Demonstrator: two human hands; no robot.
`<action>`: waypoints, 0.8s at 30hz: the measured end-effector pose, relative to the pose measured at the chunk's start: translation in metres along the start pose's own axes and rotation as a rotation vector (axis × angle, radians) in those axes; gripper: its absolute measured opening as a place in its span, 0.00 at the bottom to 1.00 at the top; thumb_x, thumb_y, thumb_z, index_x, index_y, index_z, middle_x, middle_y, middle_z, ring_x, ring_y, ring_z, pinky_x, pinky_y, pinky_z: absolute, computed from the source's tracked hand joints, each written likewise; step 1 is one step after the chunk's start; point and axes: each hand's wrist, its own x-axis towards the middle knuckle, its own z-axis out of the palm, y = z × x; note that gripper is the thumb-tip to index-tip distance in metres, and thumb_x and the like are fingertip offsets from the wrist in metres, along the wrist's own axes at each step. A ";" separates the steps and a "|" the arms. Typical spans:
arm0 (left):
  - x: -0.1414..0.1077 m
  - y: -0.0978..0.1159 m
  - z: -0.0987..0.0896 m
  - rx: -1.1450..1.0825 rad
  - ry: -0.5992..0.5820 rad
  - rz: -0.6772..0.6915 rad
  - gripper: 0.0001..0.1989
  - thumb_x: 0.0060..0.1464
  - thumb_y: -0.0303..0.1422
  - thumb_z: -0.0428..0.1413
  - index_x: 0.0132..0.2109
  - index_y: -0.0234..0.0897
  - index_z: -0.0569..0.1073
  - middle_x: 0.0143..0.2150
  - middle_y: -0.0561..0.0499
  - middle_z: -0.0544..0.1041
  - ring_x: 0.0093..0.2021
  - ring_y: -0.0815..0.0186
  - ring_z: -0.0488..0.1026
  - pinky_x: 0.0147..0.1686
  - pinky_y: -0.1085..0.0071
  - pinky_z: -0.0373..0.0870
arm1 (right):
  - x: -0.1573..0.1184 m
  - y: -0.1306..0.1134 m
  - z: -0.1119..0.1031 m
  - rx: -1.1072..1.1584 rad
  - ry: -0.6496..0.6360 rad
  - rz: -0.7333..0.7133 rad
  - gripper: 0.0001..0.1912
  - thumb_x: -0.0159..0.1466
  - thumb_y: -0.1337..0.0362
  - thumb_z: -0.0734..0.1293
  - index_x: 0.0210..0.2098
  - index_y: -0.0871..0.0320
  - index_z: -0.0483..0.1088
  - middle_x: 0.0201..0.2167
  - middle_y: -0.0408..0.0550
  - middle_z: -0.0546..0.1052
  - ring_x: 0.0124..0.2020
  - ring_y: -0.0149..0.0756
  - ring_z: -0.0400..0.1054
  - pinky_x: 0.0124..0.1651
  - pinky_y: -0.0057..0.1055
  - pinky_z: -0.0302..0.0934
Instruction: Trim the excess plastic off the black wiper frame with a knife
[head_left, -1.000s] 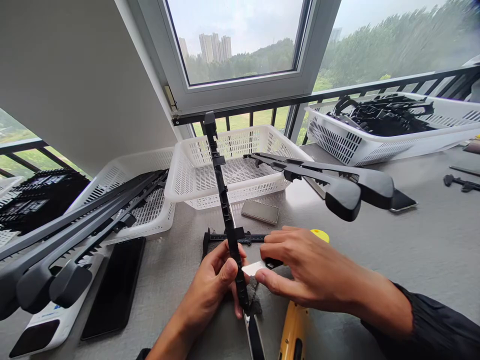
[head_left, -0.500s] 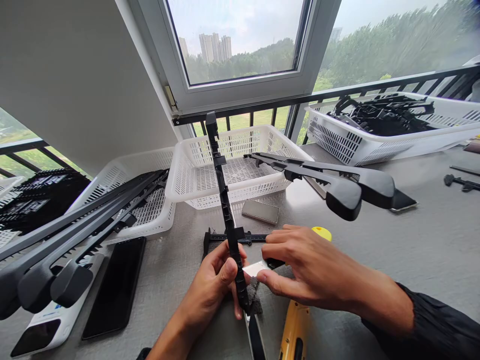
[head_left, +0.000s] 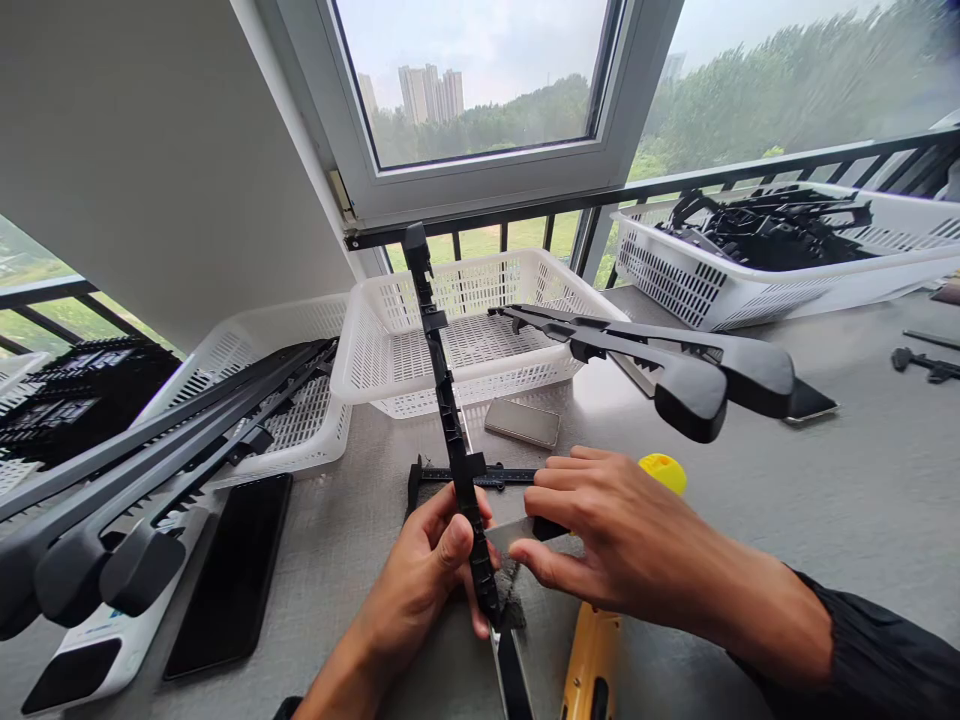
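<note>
My left hand [head_left: 429, 565] grips a long, narrow black plastic trim strip [head_left: 448, 400] with clips and notches along its length. The strip stands tilted, its far end over a white basket. My right hand [head_left: 607, 530] is closed around a utility knife [head_left: 663, 473] with a yellow handle end and a broad metal blade. The blade reaches the strip's right edge beside my left fingers; the exact contact is hidden. Behind the strip lies a black caliper [head_left: 510, 477]. Below my right hand is a yellow tool [head_left: 590, 665], partly out of view.
White baskets stand at the back: a middle one [head_left: 375, 375] with two grey-black trim pieces [head_left: 690, 390] across its rim, a left one [head_left: 330, 445] with several more, and a right one [head_left: 675, 290] full of black parts. Phones [head_left: 229, 575] lie at left. A flat metallic block [head_left: 523, 422] lies mid-table.
The knife's yellow end has shifted slightly right and its blade has turned, no longer shining white. The strip's far end leans a little further left.
</note>
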 end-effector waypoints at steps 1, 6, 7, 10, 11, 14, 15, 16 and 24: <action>0.000 0.000 0.000 0.003 -0.004 -0.002 0.28 0.57 0.57 0.67 0.48 0.39 0.72 0.31 0.54 0.79 0.20 0.70 0.77 0.18 0.79 0.74 | 0.000 0.000 0.000 -0.002 -0.001 0.001 0.18 0.71 0.56 0.71 0.27 0.56 0.70 0.25 0.40 0.73 0.28 0.33 0.66 0.36 0.36 0.49; 0.001 -0.003 0.000 0.014 -0.013 0.011 0.28 0.57 0.57 0.67 0.48 0.38 0.73 0.32 0.55 0.78 0.19 0.70 0.77 0.17 0.79 0.74 | 0.000 0.000 -0.005 0.045 -0.040 0.006 0.18 0.71 0.57 0.71 0.26 0.56 0.71 0.24 0.41 0.72 0.27 0.33 0.65 0.34 0.35 0.48; 0.002 -0.003 -0.001 0.015 -0.015 0.011 0.28 0.56 0.57 0.68 0.48 0.38 0.73 0.32 0.56 0.77 0.19 0.70 0.77 0.17 0.79 0.73 | 0.000 0.000 -0.006 0.059 -0.056 0.008 0.18 0.71 0.57 0.71 0.26 0.56 0.70 0.24 0.41 0.72 0.27 0.33 0.64 0.33 0.35 0.47; 0.002 -0.004 -0.001 0.013 -0.022 0.009 0.29 0.55 0.57 0.68 0.47 0.38 0.73 0.31 0.57 0.75 0.19 0.71 0.77 0.17 0.79 0.74 | 0.001 0.002 -0.009 0.111 -0.108 0.014 0.19 0.72 0.56 0.69 0.26 0.56 0.69 0.24 0.42 0.71 0.27 0.33 0.63 0.33 0.34 0.45; 0.002 -0.004 -0.001 0.012 -0.025 0.008 0.29 0.56 0.57 0.68 0.47 0.38 0.73 0.31 0.57 0.75 0.19 0.71 0.77 0.17 0.79 0.74 | 0.001 0.002 -0.010 0.130 -0.126 0.017 0.19 0.72 0.56 0.69 0.26 0.56 0.69 0.24 0.42 0.71 0.27 0.33 0.63 0.33 0.34 0.45; 0.003 -0.004 -0.001 0.005 -0.042 0.012 0.28 0.57 0.56 0.68 0.48 0.38 0.72 0.32 0.56 0.76 0.19 0.72 0.77 0.17 0.80 0.74 | 0.002 0.003 -0.011 0.179 -0.174 0.034 0.20 0.74 0.55 0.68 0.26 0.56 0.68 0.24 0.41 0.70 0.27 0.32 0.62 0.33 0.34 0.44; 0.003 -0.004 -0.001 0.003 -0.046 0.014 0.28 0.57 0.56 0.68 0.49 0.38 0.72 0.33 0.56 0.77 0.19 0.72 0.77 0.17 0.80 0.74 | 0.002 0.003 -0.012 0.190 -0.186 0.041 0.21 0.74 0.55 0.67 0.26 0.56 0.68 0.24 0.41 0.70 0.26 0.32 0.61 0.33 0.34 0.44; 0.003 -0.004 -0.001 0.002 -0.049 0.014 0.28 0.57 0.56 0.68 0.49 0.38 0.72 0.33 0.55 0.78 0.19 0.73 0.77 0.17 0.80 0.74 | 0.002 0.003 -0.012 0.196 -0.194 0.048 0.21 0.74 0.55 0.67 0.26 0.56 0.69 0.23 0.41 0.70 0.26 0.32 0.61 0.33 0.34 0.43; 0.001 -0.004 0.000 -0.012 -0.029 0.016 0.27 0.58 0.56 0.66 0.49 0.38 0.73 0.33 0.55 0.79 0.21 0.72 0.78 0.18 0.80 0.76 | 0.002 0.001 -0.009 0.150 -0.140 0.051 0.19 0.73 0.55 0.68 0.27 0.57 0.71 0.24 0.41 0.71 0.25 0.31 0.59 0.32 0.33 0.43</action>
